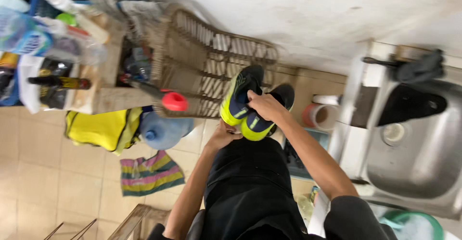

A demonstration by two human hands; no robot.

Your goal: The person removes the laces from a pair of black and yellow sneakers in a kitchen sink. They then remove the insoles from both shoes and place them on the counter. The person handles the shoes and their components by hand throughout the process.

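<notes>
A pair of sports shoes, neon yellow and dark blue with black soles, is held in front of me above the tiled floor. My right hand grips them from above, fingers wrapped over the shoes. My left hand is underneath, touching the lower shoe; its fingers are mostly hidden. Both arms reach forward over my black clothing.
A wicker rack stands just behind the shoes. Left of it are a cluttered shelf with bottles, a yellow bag, a blue water jug and a striped cloth. A steel sink lies at right.
</notes>
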